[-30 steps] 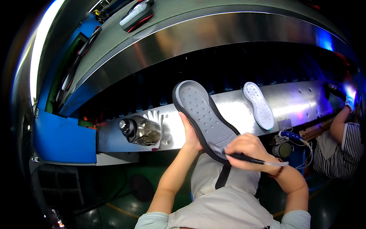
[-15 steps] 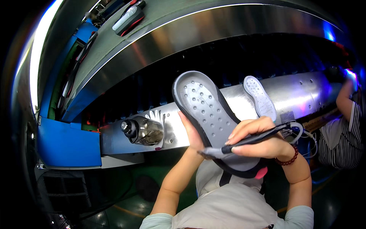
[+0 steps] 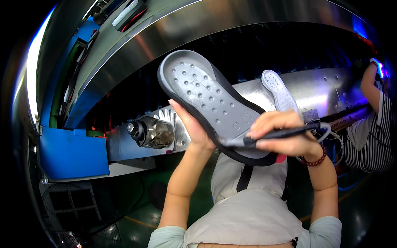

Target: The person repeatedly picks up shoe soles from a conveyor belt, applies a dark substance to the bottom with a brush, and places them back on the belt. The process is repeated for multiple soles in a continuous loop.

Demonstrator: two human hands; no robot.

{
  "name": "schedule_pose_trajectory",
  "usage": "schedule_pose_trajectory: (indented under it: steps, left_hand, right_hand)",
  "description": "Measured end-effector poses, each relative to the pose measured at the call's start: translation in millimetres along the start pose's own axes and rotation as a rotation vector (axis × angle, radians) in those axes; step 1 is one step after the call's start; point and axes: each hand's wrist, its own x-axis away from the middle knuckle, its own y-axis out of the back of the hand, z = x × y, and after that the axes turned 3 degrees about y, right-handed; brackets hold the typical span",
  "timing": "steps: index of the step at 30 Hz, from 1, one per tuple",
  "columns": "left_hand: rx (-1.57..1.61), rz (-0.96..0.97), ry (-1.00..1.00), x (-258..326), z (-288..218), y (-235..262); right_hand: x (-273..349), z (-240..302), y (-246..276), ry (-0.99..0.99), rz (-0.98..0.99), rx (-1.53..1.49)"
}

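A large shoe sole (image 3: 206, 93), grey and studded inside with a black rim and a pinkish-red patch at its near end, is held up and tilted to the left. My left hand (image 3: 196, 130) is closed on its left edge, with some fingers hidden behind it. Over the sole's near part, my right hand (image 3: 281, 132) grips a brush (image 3: 248, 141) with a dark handle and pale grey bristles. The bristle tip lies at the sole's left inner edge, slightly blurred. A pale tube shows behind the handle; its attachment is unclear.
A second, paler sole (image 3: 279, 91) lies on the metal ledge (image 3: 331, 89). To the left stand a clear bottle with a black top (image 3: 155, 133) and a whitish glove (image 3: 166, 115). A conveyor (image 3: 161, 31) runs beyond. Another person's arm (image 3: 370, 87) is at far right.
The sole has shifted up and left and leans further left, my left hand moving with it. The brush tip, earlier near the sole's left outer edge, now sits further in over the sole.
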Motion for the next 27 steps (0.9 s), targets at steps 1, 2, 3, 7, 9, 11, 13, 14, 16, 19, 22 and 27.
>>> schedule_pose_trajectory:
  steps: [1, 2, 3, 7, 9, 11, 13, 14, 16, 19, 22, 27]
  left_hand:
    - [0.008, 0.036, 0.000, 0, -4, 3]
    - [0.015, 0.072, 0.000, 0, -7, 7]
    - [0.123, 0.201, 0.028, 0, -10, 13]
    - [-0.010, 0.018, -0.034, -4, -11, -1]
    - [-0.009, 0.074, -0.037, -5, -13, 1]
    - [0.001, 0.157, 0.009, -8, -19, 12]
    - [-0.033, 0.117, -0.019, -8, -23, 9]
    - [-0.047, 0.098, -0.033, -7, -24, 4]
    - [-0.071, 0.044, -0.068, -7, -23, -3]
    - [-0.105, 0.056, -0.090, -12, -29, 0]
    - [-0.108, 0.203, -0.064, -15, -39, 7]
    - [0.394, 0.563, 0.138, -19, -52, -24]
  right_hand:
    - [2, 2, -1, 0.040, 0.057, 0.001]
    - [5, 4, -1, 0.080, 0.113, 0.002]
    - [7, 7, 3, 0.035, 0.139, -0.080]
    - [9, -5, 9, -0.051, -0.113, -0.019]
    - [13, 1, 4, 0.022, 0.021, 0.009]
    - [18, 3, 2, 0.077, 0.127, -0.009]
    - [23, 2, 12, 0.026, 0.095, -0.166]
    - [26, 1, 16, -0.013, 0.040, -0.278]
    - [28, -3, 17, -0.108, -0.150, 0.031]
    - [31, -1, 11, 0.036, 0.093, 0.250]
    - [27, 5, 23, 0.034, 0.214, 0.106]
    - [23, -5, 23, -0.074, -0.208, -0.394]
